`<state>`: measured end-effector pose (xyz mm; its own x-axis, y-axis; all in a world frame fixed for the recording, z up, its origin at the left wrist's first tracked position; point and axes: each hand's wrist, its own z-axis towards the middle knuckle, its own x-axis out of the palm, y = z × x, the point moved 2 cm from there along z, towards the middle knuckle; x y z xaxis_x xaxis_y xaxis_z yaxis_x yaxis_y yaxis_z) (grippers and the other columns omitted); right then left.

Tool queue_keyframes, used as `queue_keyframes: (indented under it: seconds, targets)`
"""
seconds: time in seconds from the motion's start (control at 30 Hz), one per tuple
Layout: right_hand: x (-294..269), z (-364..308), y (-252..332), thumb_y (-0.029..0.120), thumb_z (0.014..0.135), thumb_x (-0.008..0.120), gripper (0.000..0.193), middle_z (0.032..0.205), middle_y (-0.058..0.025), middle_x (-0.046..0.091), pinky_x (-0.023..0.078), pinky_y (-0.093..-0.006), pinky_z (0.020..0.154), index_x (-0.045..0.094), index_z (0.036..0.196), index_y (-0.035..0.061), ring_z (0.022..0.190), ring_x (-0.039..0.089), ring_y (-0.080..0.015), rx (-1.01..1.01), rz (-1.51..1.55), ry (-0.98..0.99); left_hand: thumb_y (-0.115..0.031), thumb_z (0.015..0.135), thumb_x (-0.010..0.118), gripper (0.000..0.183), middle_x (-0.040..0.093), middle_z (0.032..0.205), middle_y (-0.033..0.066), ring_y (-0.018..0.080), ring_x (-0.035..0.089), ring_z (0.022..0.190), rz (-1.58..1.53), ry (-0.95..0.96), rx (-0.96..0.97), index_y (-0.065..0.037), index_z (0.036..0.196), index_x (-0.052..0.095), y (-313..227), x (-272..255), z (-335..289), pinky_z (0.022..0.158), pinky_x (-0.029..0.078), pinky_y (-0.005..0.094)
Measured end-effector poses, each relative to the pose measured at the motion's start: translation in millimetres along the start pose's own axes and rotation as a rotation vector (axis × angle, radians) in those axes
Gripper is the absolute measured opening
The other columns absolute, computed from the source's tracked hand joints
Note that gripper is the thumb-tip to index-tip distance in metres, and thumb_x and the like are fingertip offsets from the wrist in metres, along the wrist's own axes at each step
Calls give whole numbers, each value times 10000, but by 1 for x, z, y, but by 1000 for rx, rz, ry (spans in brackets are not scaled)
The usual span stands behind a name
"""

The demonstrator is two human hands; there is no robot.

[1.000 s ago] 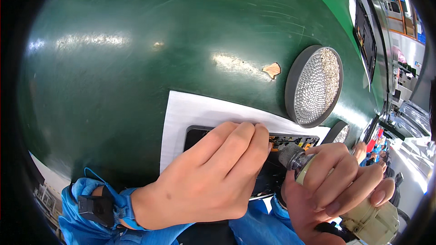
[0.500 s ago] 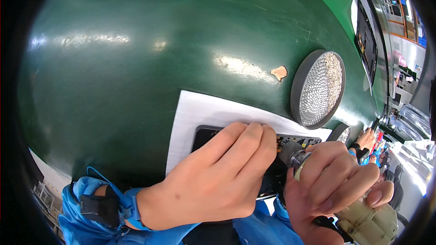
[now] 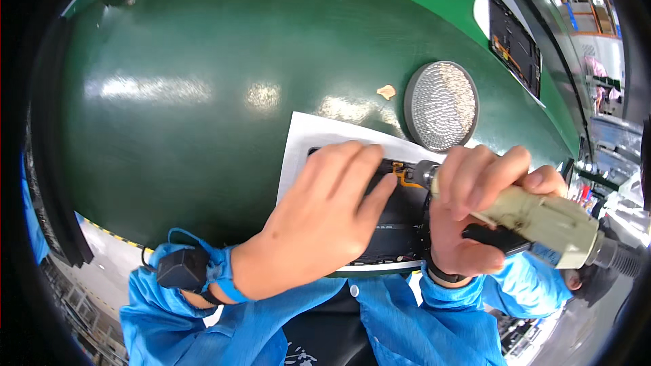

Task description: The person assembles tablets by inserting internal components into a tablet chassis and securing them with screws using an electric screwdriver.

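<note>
Looked down from the head through a wide fisheye lens, close above bare left hand (image 3: 315,220) and right hand (image 3: 461,196), facing across the glossy dark-green desk (image 3: 203,163) from its near edge.

Blue sleeves (image 3: 166,325), black wrist-worn box (image 3: 182,269)

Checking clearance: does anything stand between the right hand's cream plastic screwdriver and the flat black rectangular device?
Nothing visible; the grey nose of the screwdriver overlaps the device in view, the left hand beside it.

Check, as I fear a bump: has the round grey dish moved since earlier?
No: the round grey dish still sits just right of the brown scrap on the green table; the view shifted.
</note>
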<state>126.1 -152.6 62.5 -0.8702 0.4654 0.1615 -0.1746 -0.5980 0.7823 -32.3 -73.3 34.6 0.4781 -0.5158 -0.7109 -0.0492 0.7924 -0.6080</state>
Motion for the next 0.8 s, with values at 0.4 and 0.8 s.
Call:
queue_keyframes:
  seconds: [0.4,0.8]
  targets:
    - [-37,-88,98,140,1034,660,433,1258,-251,553,465,-487,1017,494,1362,-89,1155,570,-384,604,-1423,-98,103,863,752,736,438,1487,231,324,584,1228,-140,19,-580,1,1529,455,-7,-55,-34,833,629,353]
    - [-57,-104,91,94,1058,610,127,979,-255,582,483,-544,797,554,1013,-12,914,598,-470,800,-1273,-32,109,882,759,655,680,881,145,218,732,732,-218,-21,-632,26,1449,442,11,-53,-36,641,575,326]
